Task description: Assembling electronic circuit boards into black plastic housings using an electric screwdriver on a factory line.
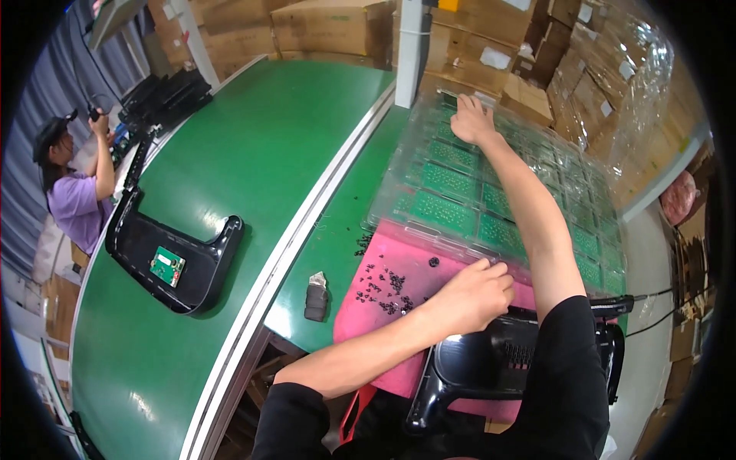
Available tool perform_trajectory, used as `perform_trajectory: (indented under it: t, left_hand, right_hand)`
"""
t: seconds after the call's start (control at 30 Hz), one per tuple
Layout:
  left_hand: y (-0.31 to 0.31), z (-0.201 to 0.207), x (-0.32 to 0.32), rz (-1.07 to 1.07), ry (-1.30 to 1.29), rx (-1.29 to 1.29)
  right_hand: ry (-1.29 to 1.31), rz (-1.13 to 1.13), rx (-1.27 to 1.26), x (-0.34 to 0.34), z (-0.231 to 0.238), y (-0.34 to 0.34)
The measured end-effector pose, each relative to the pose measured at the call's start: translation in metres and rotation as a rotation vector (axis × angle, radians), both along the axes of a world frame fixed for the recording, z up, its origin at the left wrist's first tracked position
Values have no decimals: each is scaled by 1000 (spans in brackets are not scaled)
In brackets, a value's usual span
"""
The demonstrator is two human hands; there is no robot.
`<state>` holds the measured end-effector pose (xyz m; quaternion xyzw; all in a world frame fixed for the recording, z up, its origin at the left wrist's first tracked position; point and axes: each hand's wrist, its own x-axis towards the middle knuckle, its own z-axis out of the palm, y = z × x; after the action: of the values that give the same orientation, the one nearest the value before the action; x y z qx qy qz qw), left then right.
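My right hand reaches to the far end of a clear plastic tray. Its fingers are apart over the far compartments, touching or just above a green circuit board there. Green circuit boards fill the tray's compartments. Close to the tray's near edge is my left hand, fingers curled closed; whatever they hold, if anything, is hidden. Below it lies a black plastic housing, partly covered by my right arm. Small black screws are scattered on a pink mat beside my left forearm.
A dark-wrapped tool lies left of the mat. Beyond a metal rail, a green belt carries another black housing with a small circuit board. A person in purple works at far left. Cartons stand behind.
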<state>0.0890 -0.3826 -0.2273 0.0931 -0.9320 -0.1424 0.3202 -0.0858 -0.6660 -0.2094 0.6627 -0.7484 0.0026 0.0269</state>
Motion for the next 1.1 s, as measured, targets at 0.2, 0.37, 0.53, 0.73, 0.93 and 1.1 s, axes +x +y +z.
perform_trajectory:
  t: [0.2,0.37,0.53,0.73,0.93,1.1]
  left_hand:
    - [-13,5,9,1,-9,-16]
    - [-19,38,27,465,377,-58]
    - [-27,47,52,449,339,-1]
    - [0,44,58,-75,79,626]
    - [5,24,61,-347,-39,760]
    - [4,12,59,-271,207,594]
  right_hand:
    - [119,401,-329,-12,32,67]
    - [300,690,-459,-12,74,200]
    - [351,773,-366,11,95,332]
    - [135,734,-697,2,74,396]
    - [-223,546,-784,10,33,427]
    - [-664,246,-732,18,18,441]
